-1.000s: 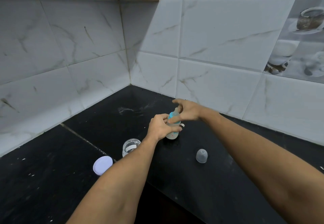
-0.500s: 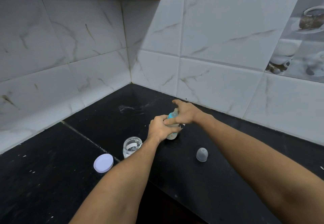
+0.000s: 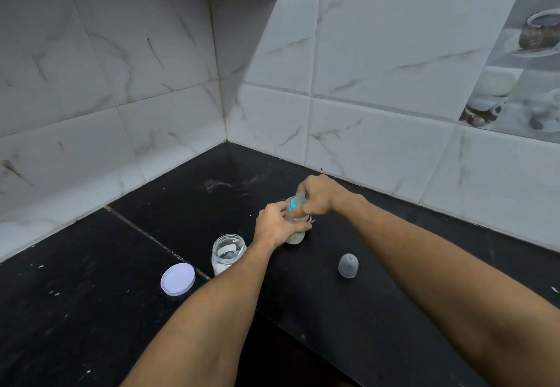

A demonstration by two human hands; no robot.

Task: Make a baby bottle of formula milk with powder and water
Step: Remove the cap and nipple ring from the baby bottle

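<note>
On the black surface [image 3: 394,341], the left hand [image 3: 274,226] is gripping the light, slippery baby bottle [image 3: 295,236] body while the right hand [image 3: 318,194] fingers are closing on its blue collar [image 3: 292,204] at 12 o'clock.

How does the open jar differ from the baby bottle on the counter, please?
The jar stands free with no hand on it, while the baby bottle is gripped by the left hand at its body and by the right hand at its blue collar. The jar's mouth is open, its white lid lying beside it; the bottle carries its top. The jar looks wider than the bottle. Both are clear and upright on the black counter.
</note>
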